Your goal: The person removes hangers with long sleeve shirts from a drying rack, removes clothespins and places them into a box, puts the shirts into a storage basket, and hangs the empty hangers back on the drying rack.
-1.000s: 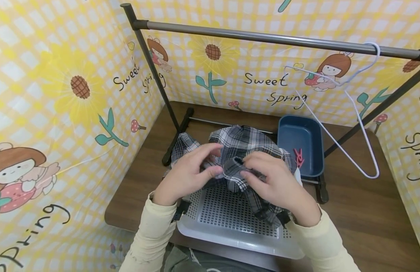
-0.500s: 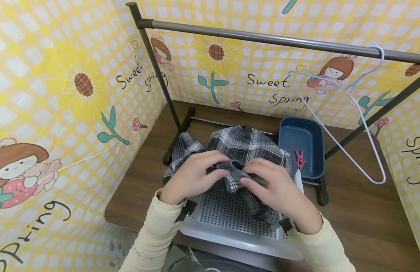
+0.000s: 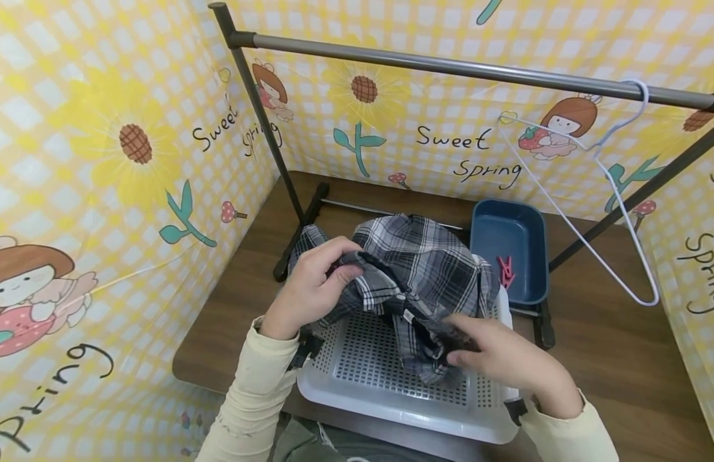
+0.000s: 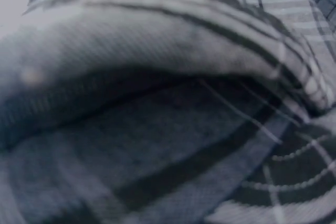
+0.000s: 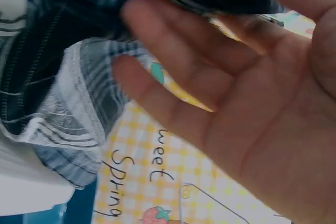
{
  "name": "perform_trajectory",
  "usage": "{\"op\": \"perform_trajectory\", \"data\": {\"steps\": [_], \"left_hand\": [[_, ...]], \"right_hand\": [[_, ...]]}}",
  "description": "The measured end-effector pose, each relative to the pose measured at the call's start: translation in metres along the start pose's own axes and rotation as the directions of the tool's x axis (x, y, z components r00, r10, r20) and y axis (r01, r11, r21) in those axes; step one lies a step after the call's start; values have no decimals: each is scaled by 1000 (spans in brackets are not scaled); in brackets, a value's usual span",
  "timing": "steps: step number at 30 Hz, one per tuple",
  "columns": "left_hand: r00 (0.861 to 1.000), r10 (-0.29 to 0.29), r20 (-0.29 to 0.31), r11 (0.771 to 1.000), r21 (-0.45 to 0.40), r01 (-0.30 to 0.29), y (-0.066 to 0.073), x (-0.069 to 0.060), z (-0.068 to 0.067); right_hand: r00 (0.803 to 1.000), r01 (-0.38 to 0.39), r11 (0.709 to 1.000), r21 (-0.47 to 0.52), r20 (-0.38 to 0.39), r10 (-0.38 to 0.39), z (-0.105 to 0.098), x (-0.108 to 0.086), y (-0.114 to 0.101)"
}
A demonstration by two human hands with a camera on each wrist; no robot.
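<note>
A grey, black and white plaid shirt (image 3: 426, 247) lies bunched over a white perforated basket (image 3: 403, 414). My left hand (image 3: 307, 289) pinches a dark-lined edge of the cloth between thumb and fingers, lifting it a little. At the shirt's right side, my right hand (image 3: 507, 353) has its thumb and fingers spread apart beside the cloth. In the right wrist view its fingers (image 5: 173, 103) are fairly straight, the tips at the fabric. Plaid cloth (image 4: 157, 145) fills the left wrist view, where a fold gapes and the left hand cannot be made out.
A dark clothes rack (image 3: 426, 61) spans the wooden table (image 3: 611, 366). From its right side hangs a white wire hanger (image 3: 628, 250). Behind the basket's right corner stands a blue bin (image 3: 507, 224) with red clothespins (image 3: 505, 273) inside. Patterned cloth walls enclose the table.
Both hands were close together at the cloth's edge. My right hand has moved away to the right and down, and the edge has opened out between the hands. The hanger has swung slightly.
</note>
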State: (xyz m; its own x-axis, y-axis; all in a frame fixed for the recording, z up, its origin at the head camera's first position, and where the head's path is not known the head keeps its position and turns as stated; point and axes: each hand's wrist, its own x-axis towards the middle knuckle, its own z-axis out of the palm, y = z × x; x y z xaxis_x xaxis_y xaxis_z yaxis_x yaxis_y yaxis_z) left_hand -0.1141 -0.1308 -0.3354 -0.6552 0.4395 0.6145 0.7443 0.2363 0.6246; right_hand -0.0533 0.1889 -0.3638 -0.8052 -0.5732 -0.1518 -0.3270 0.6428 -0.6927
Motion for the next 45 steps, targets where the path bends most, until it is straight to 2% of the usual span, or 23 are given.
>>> {"op": "perform_trajectory", "data": {"steps": [4, 7, 10, 13, 15, 17, 18, 19, 21, 23, 25, 26, 28, 30, 32, 34, 37, 39, 40, 41, 42, 44, 45], "left_hand": [[1000, -6, -24, 1000, -1, 6, -3, 0, -2], [999, -19, -43, 1000, 9, 19, -5, -2, -4], [998, -38, -57, 999, 9, 39, -7, -4, -6], [996, -60, -63, 998, 3, 60, -9, -4, -7], [995, -78, -70, 997, -1, 78, -11, -4, -7], [993, -92, -80, 996, -6, 92, -12, -3, -6], [992, -98, -85, 995, -9, 97, -12, -3, -6], [991, -101, -89, 995, -11, 100, -12, -3, -6], [991, -100, -90, 995, -16, 99, -12, -3, -7], [992, -98, -85, 995, -20, 96, -12, -2, -7], [992, -96, -79, 995, -23, 95, -12, -2, -7], [992, -97, -80, 995, -23, 95, -12, -2, -7], [992, -96, -88, 995, -23, 94, -12, -2, -7], [991, -93, -95, 995, -27, 91, -12, -2, -8], [992, -83, -97, 996, -33, 80, -12, -2, -8], [994, -63, -93, 997, -44, 59, -12, -2, -8], [996, -28, -87, 998, -60, 23, -13, -2, -8], [996, -7, -90, 996, -85, -1, -13, -2, -8], [996, 3, -92, 994, -105, -12, -13, -2, -8], [996, 13, -94, 991, -133, -26, -12, -2, -8], [995, 25, -95, 985, -170, -41, -10, -1, -8], [994, 54, -95, 962, -260, -77, -4, 2, -8], [993, 70, -95, 947, -305, -96, 0, 4, -8]], "right_hand": [[991, 81, 997, 5, -105, -80, -2, -4, 3], [980, 78, 996, 38, -187, -69, -5, -8, 3], [967, 112, 985, 135, -245, -76, -10, -13, 1], [941, 280, 938, 203, -250, -227, -17, -19, -3], [908, 401, 893, 207, -215, -358, -20, -21, -7], [873, 484, 858, 174, -165, -459, -23, -23, -14], [873, 485, 862, 147, -142, -467, -25, -25, -17], [893, 447, 889, 103, -117, -435, -26, -26, -21], [951, 303, 953, -9, -67, -303, -28, -31, -29], [986, 160, 979, -126, -26, -165, -30, -34, -34], [994, 107, 976, -188, 4, -108, -32, -37, -37], [991, 133, 974, -182, 6, -135, -33, -37, -36], [965, 257, 958, -129, -15, -260, -35, -38, -35], [919, 384, 921, -69, -65, -389, -38, -39, -32], [873, 469, 883, -31, -135, -468, -39, -38, -29], [844, 505, 863, -20, -199, -499, -40, -37, -26], [814, 530, 848, 3, -282, -508, -41, -36, -21], [791, 555, 829, 62, -348, -504, -39, -35, -17], [770, 578, 810, 103, -397, -499, -39, -34, -15], [745, 604, 784, 141, -449, -494, -38, -33, -15], [714, 641, 744, 186, -501, -490, -38, -31, -14], [629, 726, 643, 244, -613, -479, -39, -26, -16], [582, 760, 604, 239, -664, -470, -40, -25, -19]]}}
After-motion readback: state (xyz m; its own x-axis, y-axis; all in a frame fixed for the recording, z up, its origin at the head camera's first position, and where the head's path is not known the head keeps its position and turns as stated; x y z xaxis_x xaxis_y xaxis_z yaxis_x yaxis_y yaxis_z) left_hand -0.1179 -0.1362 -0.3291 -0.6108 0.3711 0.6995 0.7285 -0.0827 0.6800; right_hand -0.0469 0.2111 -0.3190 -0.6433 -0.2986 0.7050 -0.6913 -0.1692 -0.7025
